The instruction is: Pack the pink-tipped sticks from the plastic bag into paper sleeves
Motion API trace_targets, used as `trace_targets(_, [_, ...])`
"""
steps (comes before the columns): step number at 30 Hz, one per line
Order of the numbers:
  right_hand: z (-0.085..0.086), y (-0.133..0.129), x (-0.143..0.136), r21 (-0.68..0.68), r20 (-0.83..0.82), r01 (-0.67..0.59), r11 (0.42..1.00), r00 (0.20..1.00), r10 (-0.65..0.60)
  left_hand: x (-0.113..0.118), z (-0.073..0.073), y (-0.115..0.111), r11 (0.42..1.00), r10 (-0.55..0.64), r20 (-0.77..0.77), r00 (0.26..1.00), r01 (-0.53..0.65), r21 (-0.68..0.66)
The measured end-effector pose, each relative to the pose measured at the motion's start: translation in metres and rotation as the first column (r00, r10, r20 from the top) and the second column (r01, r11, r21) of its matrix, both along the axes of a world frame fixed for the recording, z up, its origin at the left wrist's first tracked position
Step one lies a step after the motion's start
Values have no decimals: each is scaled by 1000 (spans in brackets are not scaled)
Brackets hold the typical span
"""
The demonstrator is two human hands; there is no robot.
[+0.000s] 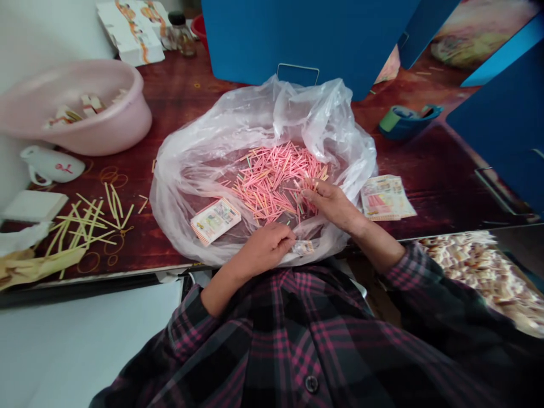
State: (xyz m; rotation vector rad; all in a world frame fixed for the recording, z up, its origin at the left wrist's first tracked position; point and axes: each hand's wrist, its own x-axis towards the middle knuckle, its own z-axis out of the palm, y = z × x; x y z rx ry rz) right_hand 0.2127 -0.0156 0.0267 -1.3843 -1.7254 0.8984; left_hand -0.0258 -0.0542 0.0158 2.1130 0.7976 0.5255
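A clear plastic bag (182,147) lies spread open on the dark red table. Inside it is a heap of thin pink sticks (276,175), with a few yellow and green ones. My right hand (329,204) is at the heap's right edge, thumb and fingers pinched on small sticks. Near the bag's front edge, my left hand (272,245) has its fingers curled together, beside a small printed packet (303,247); whether it grips the packet is unclear. A stack of printed packets (216,220) rests at the bag's left front. More printed papers (386,197) lie to the right of the bag.
A pink basin (97,130) stands at the left, above a white mug (57,165) on its side. Pale green strips (85,224) and rubber bands lie front left. Blue panels (297,39) stand behind the bag. A blue container (402,124) holds tape at the right.
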Motion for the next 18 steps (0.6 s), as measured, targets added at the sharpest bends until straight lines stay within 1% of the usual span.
trace_targets(2, [-1,3,-2,31,-24,19,999,1000,-19,-3,6,2,998,33,79,996,-28,-61])
trace_targets(4, [-3,7,-2,70,-2,52,996,999,-52,-6,14,4,991,83,158,984,-64,-120])
trace_targets(7, [-5,14,-3,146,-5,104,984,995,-105,-8,23,8,964,198,256,946,-141,-225])
trace_targets(9, [-5,16,-6,207,-69,141,968,989,-129,-5,23,12,923,319,318,893,-217,-317])
trace_targets(11, [-9,17,-11,238,-136,158,958,982,-128,-1,19,16,861,452,380,807,-283,-423])
trace_targets(12, [-12,16,-13,230,-142,142,963,984,-111,1,17,18,826,511,407,757,-302,-475])
trace_targets(14, [-21,14,-17,167,-86,75,983,994,-61,5,12,22,765,598,439,670,-314,-563])
trace_targets(16, [-28,11,-18,90,-5,42,995,999,-41,8,10,24,727,643,453,617,-306,-615])
trace_targets(18, [-27,9,-18,68,0,70,995,998,-70,8,10,26,709,664,464,586,-297,-640])
